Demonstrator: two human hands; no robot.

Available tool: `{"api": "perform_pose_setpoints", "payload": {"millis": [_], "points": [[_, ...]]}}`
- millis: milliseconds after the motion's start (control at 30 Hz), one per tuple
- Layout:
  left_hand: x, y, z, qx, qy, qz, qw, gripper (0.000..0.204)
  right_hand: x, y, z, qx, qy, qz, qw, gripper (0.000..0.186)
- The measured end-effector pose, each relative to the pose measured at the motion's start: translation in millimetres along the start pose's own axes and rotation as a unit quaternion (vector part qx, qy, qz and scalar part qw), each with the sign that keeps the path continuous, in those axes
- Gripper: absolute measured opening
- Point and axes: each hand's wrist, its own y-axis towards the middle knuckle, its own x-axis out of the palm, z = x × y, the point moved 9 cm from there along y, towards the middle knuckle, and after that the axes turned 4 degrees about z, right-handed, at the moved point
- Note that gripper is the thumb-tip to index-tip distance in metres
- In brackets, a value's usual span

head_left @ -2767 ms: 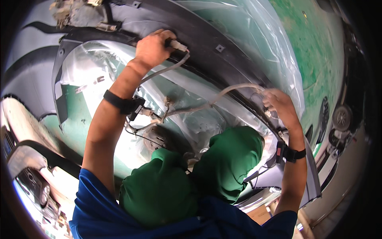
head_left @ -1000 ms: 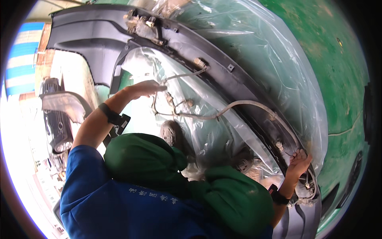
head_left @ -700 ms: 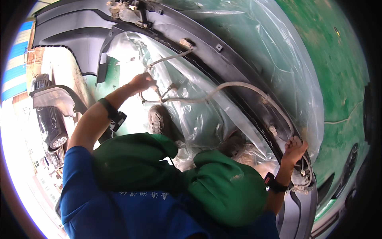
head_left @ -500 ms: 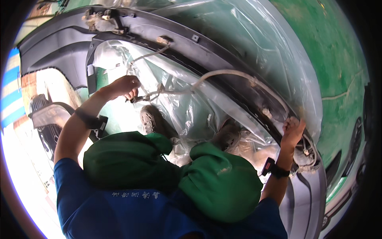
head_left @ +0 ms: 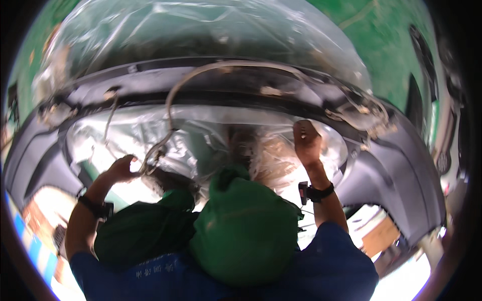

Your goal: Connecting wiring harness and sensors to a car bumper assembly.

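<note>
Bumper, a long grey plastic shell lying with its hollow inner side up, now fills the view squarely, where half a second ago it ran slantwise; the head has swung to face it straight on. Left hand has dropped from the upper edge to the end of the pale cable and is closed on it beside a small connector. Right hand has slid inward from the far end of the bumper and now presses against the inner wall with fingers curled; whether it pinches anything I cannot tell. So the work has moved from the edges to the wiring in the middle. The cable loops in a smooth arc along the dark moulded rib, thin and flexible. Clear film, crinkled and glossy, drapes over the outer face. Floor beyond is green.
</note>
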Motion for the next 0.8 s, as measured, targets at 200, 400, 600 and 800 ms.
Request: {"api": "perform_pose_setpoints", "payload": {"millis": [200,400,600,800], "points": [[29,49,11,0.054,0.149,-0.048,0.986,0.08,-45,-30,35,-0.007,-0.086,0.068,0.994,0.006],[37,70,-15,0.089,0.102,-0.173,0.976,0.047,-46,-35,38,0.007,-0.096,0.058,0.994,0.006],[-77,19,-2,0.146,0.218,-0.118,0.958,0.021,-33,-20,4,-0.02,-0.051,0.086,0.995,0.007],[-164,-36,-17,-0.021,-0.129,-0.064,0.989,0.03,14,25,-70,-0.197,-0.071,0.077,0.975,0.013]]}}
